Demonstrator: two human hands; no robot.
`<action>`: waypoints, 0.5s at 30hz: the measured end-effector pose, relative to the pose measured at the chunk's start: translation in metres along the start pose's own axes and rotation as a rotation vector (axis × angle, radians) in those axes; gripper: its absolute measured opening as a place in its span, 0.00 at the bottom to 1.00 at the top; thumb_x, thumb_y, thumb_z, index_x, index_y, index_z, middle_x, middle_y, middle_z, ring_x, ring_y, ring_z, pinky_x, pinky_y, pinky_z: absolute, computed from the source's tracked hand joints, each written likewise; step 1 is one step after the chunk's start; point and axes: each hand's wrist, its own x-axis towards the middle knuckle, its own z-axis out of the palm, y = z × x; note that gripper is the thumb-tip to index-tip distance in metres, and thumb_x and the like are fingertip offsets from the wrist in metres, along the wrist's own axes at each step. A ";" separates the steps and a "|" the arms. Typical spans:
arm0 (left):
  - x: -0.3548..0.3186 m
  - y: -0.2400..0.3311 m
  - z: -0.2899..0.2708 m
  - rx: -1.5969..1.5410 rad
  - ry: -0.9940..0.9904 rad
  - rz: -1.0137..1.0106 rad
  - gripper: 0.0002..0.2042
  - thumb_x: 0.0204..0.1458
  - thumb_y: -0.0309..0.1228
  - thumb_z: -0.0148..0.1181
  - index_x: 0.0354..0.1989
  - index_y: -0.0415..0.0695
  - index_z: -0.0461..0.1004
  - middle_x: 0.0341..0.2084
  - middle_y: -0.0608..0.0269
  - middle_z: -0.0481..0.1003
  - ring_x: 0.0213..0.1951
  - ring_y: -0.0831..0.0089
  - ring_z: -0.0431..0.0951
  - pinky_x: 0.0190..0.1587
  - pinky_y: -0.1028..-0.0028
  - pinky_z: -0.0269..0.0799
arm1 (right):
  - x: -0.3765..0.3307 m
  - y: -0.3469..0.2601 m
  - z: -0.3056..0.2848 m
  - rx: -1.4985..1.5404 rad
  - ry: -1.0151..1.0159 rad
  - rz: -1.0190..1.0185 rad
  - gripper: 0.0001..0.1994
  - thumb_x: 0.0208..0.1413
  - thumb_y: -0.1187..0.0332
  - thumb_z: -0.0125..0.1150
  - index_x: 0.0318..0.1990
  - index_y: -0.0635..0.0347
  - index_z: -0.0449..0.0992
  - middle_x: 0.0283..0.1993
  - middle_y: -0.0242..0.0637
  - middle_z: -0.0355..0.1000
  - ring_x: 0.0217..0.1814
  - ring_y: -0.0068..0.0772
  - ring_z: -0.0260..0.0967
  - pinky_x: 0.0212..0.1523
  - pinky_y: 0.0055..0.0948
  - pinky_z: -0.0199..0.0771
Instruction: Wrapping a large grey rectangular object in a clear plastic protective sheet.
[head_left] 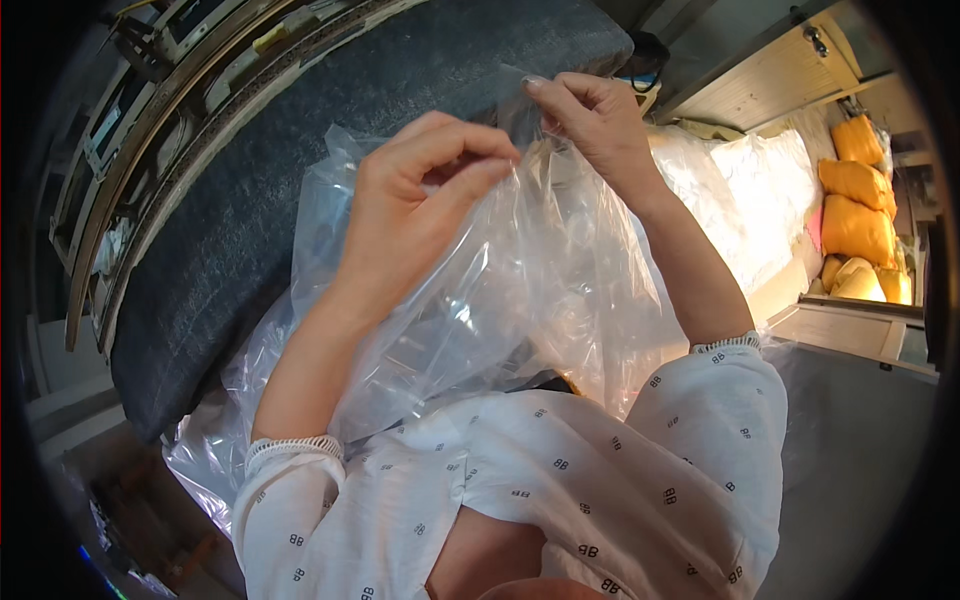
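A large, crinkled sheet of clear plastic film (470,290) hangs between my arms and spreads down over my lap; whether it is a bag or a flat sheet, I cannot tell. My left hand (415,190) is closed, with thumb and forefinger pinching the film near its upper part. Higher and to the right, my right hand (600,125) pinches the film's top edge between thumb and fingertips. A short gap separates the two hands, with thin film between them. The dark padded surface (230,200) of a bench lies just beyond the film.
A machine frame with curved rails (110,170) runs behind the bench at the far left. More clear plastic (760,190) is heaped at the right, brightly lit. Orange-yellow bundles (858,220) are stacked at the far right, near a pale panel door (770,80).
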 end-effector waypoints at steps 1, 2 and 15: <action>0.004 -0.005 0.004 0.011 0.057 0.014 0.11 0.45 0.22 0.57 0.39 0.41 0.72 0.25 0.69 0.70 0.29 0.83 0.69 0.32 0.83 0.64 | -0.003 -0.005 0.004 -0.031 0.014 -0.006 0.18 0.51 0.60 0.57 0.16 0.64 0.67 0.15 0.24 0.60 0.21 0.11 0.55 0.22 0.15 0.55; 0.007 -0.007 0.007 -0.096 0.152 -0.057 0.10 0.45 0.21 0.57 0.38 0.41 0.73 0.24 0.69 0.69 0.29 0.83 0.68 0.33 0.83 0.64 | -0.005 -0.007 0.007 -0.061 0.029 -0.012 0.18 0.51 0.60 0.57 0.16 0.64 0.68 0.14 0.24 0.60 0.20 0.11 0.55 0.22 0.15 0.55; 0.029 -0.046 0.003 0.033 0.039 0.109 0.10 0.47 0.23 0.58 0.39 0.42 0.74 0.26 0.69 0.70 0.31 0.83 0.69 0.33 0.84 0.64 | -0.030 -0.001 0.011 -0.052 -0.109 -0.004 0.15 0.51 0.61 0.56 0.22 0.65 0.74 0.19 0.28 0.67 0.23 0.16 0.63 0.24 0.18 0.61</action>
